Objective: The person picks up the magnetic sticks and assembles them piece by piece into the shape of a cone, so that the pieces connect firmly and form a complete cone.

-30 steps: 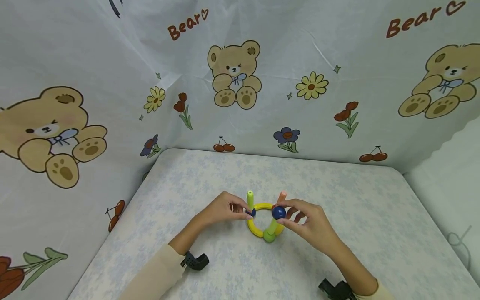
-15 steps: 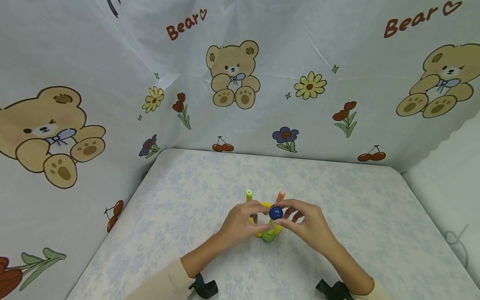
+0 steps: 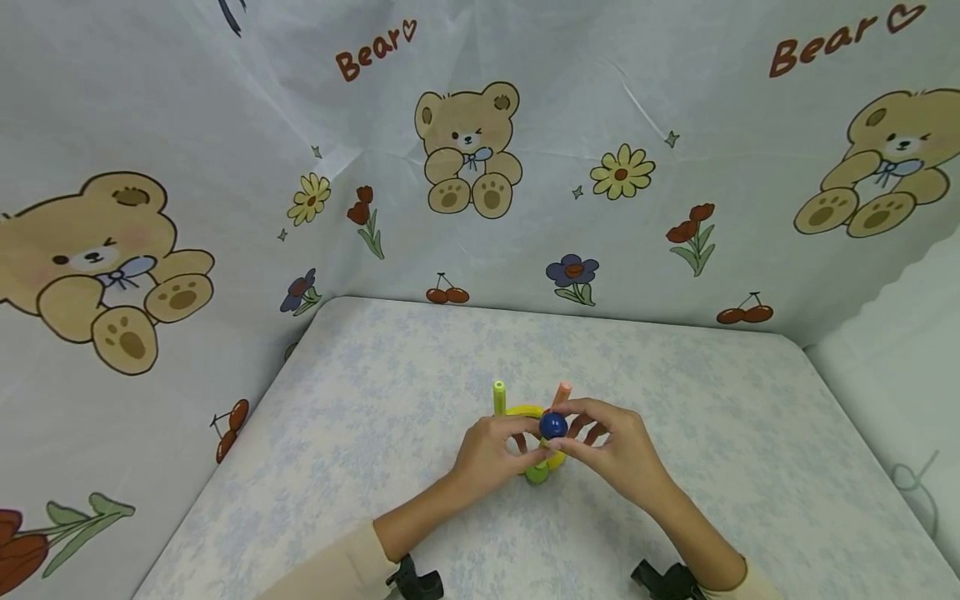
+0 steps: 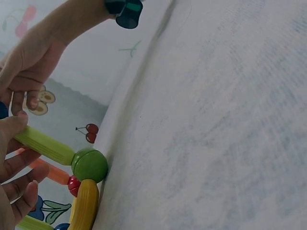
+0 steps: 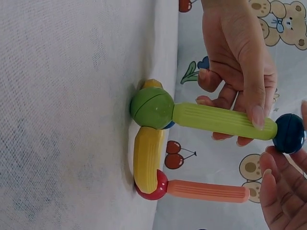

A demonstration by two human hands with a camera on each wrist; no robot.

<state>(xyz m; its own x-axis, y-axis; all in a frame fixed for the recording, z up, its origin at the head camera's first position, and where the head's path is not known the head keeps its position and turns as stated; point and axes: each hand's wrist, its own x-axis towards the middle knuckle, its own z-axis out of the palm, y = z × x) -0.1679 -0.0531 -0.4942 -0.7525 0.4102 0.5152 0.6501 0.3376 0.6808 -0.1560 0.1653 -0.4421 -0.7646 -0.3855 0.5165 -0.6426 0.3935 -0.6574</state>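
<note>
A yellow ring (image 3: 525, 411) of curved pieces lies on the table, with coloured balls at its joints. From its green ball (image 5: 152, 106) stands a light-green rod (image 5: 220, 120), which my left hand (image 3: 491, 450) pinches near the top. A dark blue ball (image 5: 289, 133) sits at the rod's upper end, touching it, between the fingertips of my right hand (image 3: 615, 437). An orange rod (image 5: 208, 190) rises from a red ball (image 5: 153, 189). A second light-green rod (image 3: 499, 398) stands at the ring's far left; my left hand partly hides the ring in the head view.
The pale patterned table (image 3: 375, 358) stretches around the ring. Behind it hangs a bear-print cloth (image 3: 525, 250). Black wrist devices (image 3: 416, 581) are strapped to both forearms. A thin cord (image 3: 917, 483) hangs at the far right.
My left hand has moved right from the blue ball at the ring's left to the light-green rod under the held ball. My right hand stays almost in place with the blue ball.
</note>
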